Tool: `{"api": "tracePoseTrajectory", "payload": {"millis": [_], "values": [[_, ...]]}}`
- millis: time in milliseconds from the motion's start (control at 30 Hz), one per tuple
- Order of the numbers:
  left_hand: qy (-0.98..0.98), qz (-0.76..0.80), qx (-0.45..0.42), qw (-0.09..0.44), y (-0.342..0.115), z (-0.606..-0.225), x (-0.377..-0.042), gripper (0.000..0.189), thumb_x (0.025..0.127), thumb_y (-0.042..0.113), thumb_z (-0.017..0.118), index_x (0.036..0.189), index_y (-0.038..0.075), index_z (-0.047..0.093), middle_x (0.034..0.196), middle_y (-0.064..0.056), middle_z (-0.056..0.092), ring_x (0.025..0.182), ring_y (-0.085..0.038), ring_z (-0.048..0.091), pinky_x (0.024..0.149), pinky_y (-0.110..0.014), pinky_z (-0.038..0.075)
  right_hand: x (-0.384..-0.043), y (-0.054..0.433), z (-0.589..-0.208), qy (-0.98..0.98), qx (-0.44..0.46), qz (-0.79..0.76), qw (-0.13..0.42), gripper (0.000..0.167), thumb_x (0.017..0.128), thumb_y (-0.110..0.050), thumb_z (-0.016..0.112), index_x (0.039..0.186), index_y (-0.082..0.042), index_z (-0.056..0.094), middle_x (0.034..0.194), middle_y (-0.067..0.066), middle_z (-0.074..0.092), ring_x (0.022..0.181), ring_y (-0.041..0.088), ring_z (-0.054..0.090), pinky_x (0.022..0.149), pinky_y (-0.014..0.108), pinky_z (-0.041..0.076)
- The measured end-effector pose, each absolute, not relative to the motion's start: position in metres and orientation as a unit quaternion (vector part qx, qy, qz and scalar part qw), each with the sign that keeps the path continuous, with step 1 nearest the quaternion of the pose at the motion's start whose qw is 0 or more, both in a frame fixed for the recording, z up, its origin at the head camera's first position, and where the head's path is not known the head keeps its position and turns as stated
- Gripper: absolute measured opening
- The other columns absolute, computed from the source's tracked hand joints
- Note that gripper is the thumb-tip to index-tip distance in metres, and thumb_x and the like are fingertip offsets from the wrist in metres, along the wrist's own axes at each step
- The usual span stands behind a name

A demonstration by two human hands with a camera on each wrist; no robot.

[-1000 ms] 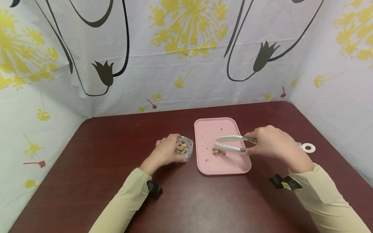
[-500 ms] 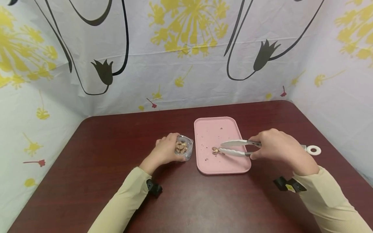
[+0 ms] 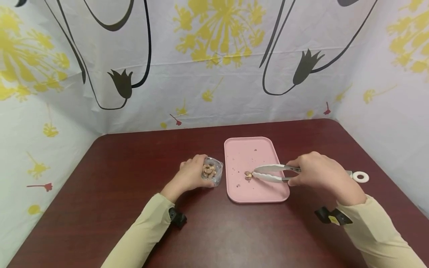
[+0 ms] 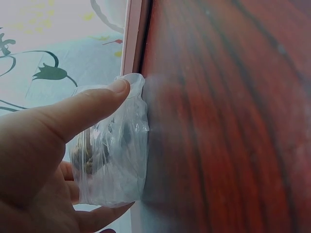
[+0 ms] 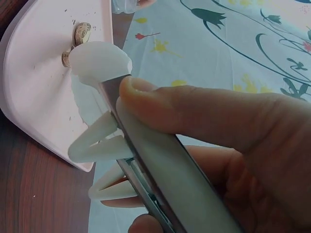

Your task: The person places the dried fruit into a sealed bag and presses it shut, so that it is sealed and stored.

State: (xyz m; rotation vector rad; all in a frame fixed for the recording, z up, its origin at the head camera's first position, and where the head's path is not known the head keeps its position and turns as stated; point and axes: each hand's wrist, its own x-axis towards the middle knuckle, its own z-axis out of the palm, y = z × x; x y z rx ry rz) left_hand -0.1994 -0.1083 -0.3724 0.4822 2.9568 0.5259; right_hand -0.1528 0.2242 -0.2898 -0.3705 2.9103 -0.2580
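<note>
My left hand (image 3: pixel 192 173) holds a clear plastic container (image 3: pixel 218 175) by its sides, thumb and fingers around it. Several light brown, wrinkled pieces (image 3: pixel 209 171) lie inside. Right of it is a pink tray (image 3: pixel 241 156) with brown pieces (image 3: pixel 248 175) near its middle; one shows a cracked, speckled top (image 5: pixel 82 34) in the right wrist view. Between thumb and fingers, my right hand (image 3: pixel 321 171) grips metal tongs (image 5: pixel 160 165) with white tips. The tong tips (image 3: pixel 268 176) are parted, close beside the pieces and partly covering them. Whether they touch is unclear.
The dark red wooden table (image 3: pixel 214 230) reaches back to a patterned cloth (image 3: pixel 187 89) hanging behind and at both sides. Small dark crumbs (image 3: pixel 238 185) are scattered on the tray. A white ring (image 3: pixel 360 176) at the tongs' rear end sticks out behind the right hand.
My right hand has moved the tongs a little to the right, and their tips stand closer together than before. The left hand and container stay put. The head view has shifted slightly.
</note>
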Motion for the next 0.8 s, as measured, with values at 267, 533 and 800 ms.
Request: {"api": "tracePoseTrajectory", "payload": {"millis": [267,533,800], "values": [[0.971,0.173,0.16,0.048,-0.108,-0.373,-0.199,0.097,0.064,0.046,0.086,0.139,0.004,0.041,0.13,-0.012,0.053,0.111,-0.03,0.052,0.093,-0.049,0.036,-0.152,0.225,-0.289,0.984,-0.125,-0.091,0.091,0.035,0.07,-0.033,0.08,0.102,-0.021,0.074,0.07,-0.009,0.061,0.067,0.014,0.051,0.058,0.034,0.04],[0.971,0.172,0.16,0.051,-0.109,-0.372,-0.198,0.097,0.064,0.045,0.086,0.139,0.004,0.04,0.131,-0.012,0.052,0.112,-0.03,0.051,0.094,-0.049,0.036,-0.153,0.227,-0.284,0.985,-0.132,-0.087,0.072,0.025,0.07,-0.033,0.078,0.095,-0.028,0.073,0.066,-0.01,0.058,0.064,0.013,0.051,0.056,0.033,0.039],[0.971,0.171,0.16,0.054,-0.108,-0.37,-0.2,0.097,0.065,0.045,0.085,0.139,0.004,0.04,0.131,-0.012,0.052,0.112,-0.029,0.051,0.095,-0.049,0.035,-0.155,0.217,-0.278,0.983,-0.15,-0.093,0.052,0.026,0.07,-0.032,0.079,0.095,-0.026,0.073,0.065,-0.01,0.058,0.063,0.013,0.05,0.056,0.033,0.04]]}}
